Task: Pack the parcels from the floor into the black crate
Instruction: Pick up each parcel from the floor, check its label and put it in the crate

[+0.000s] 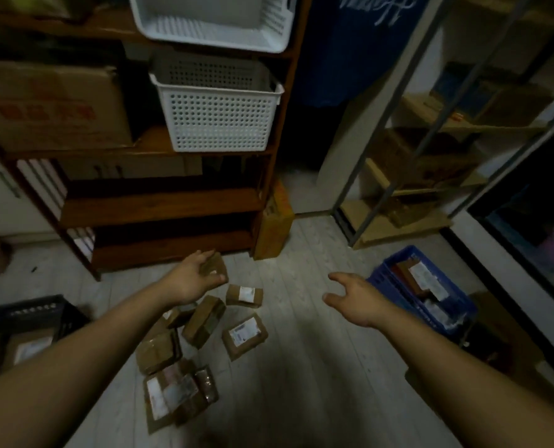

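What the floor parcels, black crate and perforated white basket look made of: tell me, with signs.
The parcels: likely matte brown cardboard, with shiny tape glints and white paper labels. The black crate: apparently moulded plastic, slotted rim, dull sheen. The white basket: plastic, judging by regular punched holes, smooth rim.

I count about seven brown parcels loose on the floor, the nearest heap too blurred to split; one more parcel in my left hand; two white baskets; one black crate; one blue crate.
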`<state>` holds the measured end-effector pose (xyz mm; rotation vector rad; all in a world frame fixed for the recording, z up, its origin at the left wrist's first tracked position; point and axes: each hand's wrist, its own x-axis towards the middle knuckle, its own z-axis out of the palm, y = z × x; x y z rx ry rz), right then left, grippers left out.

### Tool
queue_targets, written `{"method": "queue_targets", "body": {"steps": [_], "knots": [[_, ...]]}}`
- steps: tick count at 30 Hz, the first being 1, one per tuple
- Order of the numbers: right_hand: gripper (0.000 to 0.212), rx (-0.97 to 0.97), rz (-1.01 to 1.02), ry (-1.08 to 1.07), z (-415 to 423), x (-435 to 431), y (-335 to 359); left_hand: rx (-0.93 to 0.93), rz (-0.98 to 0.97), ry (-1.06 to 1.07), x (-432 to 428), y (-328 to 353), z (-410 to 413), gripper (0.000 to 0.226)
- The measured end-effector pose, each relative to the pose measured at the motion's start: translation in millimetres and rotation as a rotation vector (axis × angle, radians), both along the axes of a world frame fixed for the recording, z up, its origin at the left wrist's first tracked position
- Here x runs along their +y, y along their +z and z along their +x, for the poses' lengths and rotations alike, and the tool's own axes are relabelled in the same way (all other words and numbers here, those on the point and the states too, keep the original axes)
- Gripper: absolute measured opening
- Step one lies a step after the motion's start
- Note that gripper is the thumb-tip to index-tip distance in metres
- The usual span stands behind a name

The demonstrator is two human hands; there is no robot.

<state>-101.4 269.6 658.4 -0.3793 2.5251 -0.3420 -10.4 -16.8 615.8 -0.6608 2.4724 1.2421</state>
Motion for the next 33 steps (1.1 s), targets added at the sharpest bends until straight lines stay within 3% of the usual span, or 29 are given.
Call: {"method": "queue_targets", "body": {"steps": [7,11,14,18,23,26,30,33], "knots": [[0.062,-0.150,-0.028,0.270,-87,-32,-88,-0.046,0.008,0.259,22,-85,-11,0.073],[0.061,-0.256,-0.060,0.328,-126,-28,-158,-0.101,0.018,0.336,52,-151,-22,0.042],[0.062,-0.261,-0.040,0.359,-148,-27,-225,-0.101,-0.052,0.347,72,-206,-39,0.032],[0.063,-0.249,-0.033,0.369,-169,-44,-348,-0.087,0.017,0.395,81,-314,-63,0.045],[0.058,-0.238,-0.091,0.356,-178,-69,-520,-0.132,0.083,0.484,72,-480,-81,0.047],[0.062,-0.258,-0.072,0.324,-175,-74,-622,-0.150,0.066,0.556,73,-570,-92,0.063],[0.071,-0.213,-0.055,0.233,-167,-74,-713,-0.185,0.072,0.608,75,-655,-104,0.075],[0.071,-0.242,-0.099,0.132,-162,-74,-753,-0.215,0.285,0.614,78,-697,-107,0.067]]}}
